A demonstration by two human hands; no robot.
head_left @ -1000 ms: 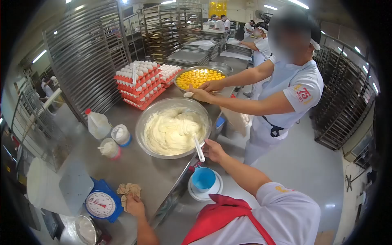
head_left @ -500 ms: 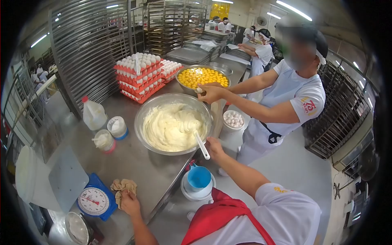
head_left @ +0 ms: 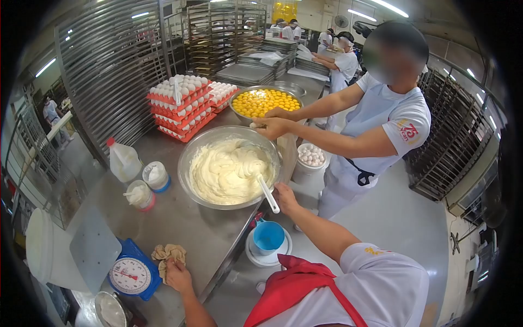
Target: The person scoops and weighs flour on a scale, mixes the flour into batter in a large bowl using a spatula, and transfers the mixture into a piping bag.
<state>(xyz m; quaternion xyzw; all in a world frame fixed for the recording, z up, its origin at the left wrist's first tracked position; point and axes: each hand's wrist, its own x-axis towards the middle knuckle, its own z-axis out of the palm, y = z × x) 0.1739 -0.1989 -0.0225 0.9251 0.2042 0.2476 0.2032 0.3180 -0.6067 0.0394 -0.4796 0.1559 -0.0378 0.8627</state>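
My left hand is closed on a crumpled tan cloth, which rests on the steel table beside a blue dial scale. My right hand grips the near right rim of a large steel bowl; the fingers are partly hidden behind the edge. Thick pale yellow batter fills much of the bowl. A spatula with a white handle stands tilted in the batter, its handle leaning over the rim just left of my right hand.
A co-worker at right holds hands over a bowl of egg yolks. Stacked egg trays, a plastic jug and two tubs stand on the table. Below its edge are a blue pitcher and an eggshell bucket.
The view has shifted slightly. The co-worker's hands have moved a little lower, closer to the yolk bowl's rim. My two hands keep their hold on the cloth and the bowl.
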